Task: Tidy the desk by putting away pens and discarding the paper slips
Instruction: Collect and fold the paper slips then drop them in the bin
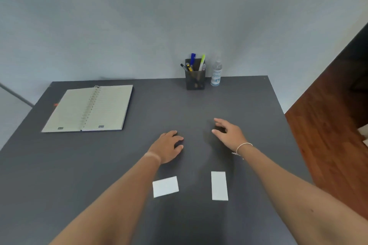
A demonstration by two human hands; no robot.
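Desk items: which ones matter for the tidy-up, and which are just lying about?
Part of the job:
two paper slips, left and right
pens
pen holder

Just lying about:
open spiral notebook
sanitizer bottle

Desk [239, 105]: notebook [89, 107], slips [165, 186]

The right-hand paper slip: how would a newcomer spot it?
On the grey desk, near its front edge, two white slips lie between the forearms. It is the right paper slip, narrow and upright, unlike the wider, tilted left paper slip.
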